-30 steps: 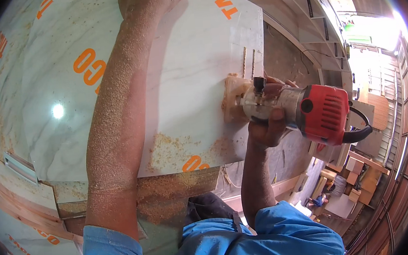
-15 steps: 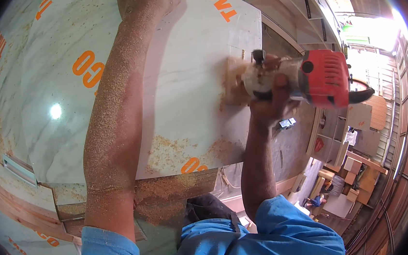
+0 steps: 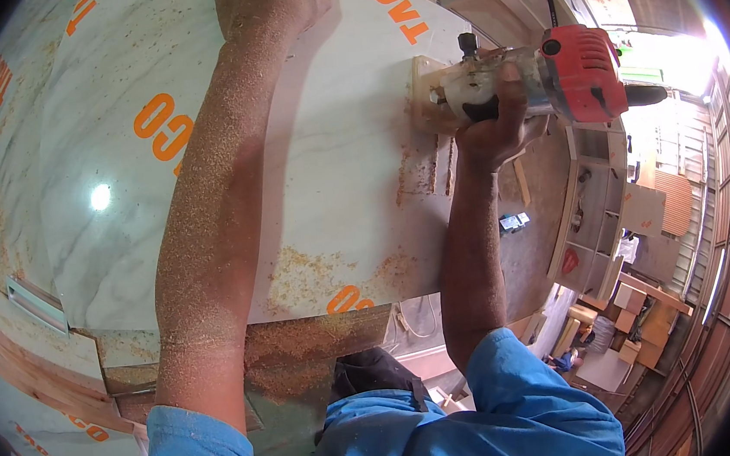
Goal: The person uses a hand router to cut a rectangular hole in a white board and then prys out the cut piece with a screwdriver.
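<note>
On the pale panel, near its right edge, my right hand is gripping the red router, seemingly cutting grooves; my left hand is bracing farther left, closure unclear. The next pass is likely demanding steady pressure.

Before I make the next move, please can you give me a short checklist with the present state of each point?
1. Right hand wrapped around router: ok.
2. Left hand away from router: ok, farther left on the panel.
3. Panel surface free of sawdust: not ok, patches lie near its lower edge.
4. Cutting bit sound: cannot tell, hidden.
5. Cord free of snags: cannot tell, only a short black part shows.
</note>
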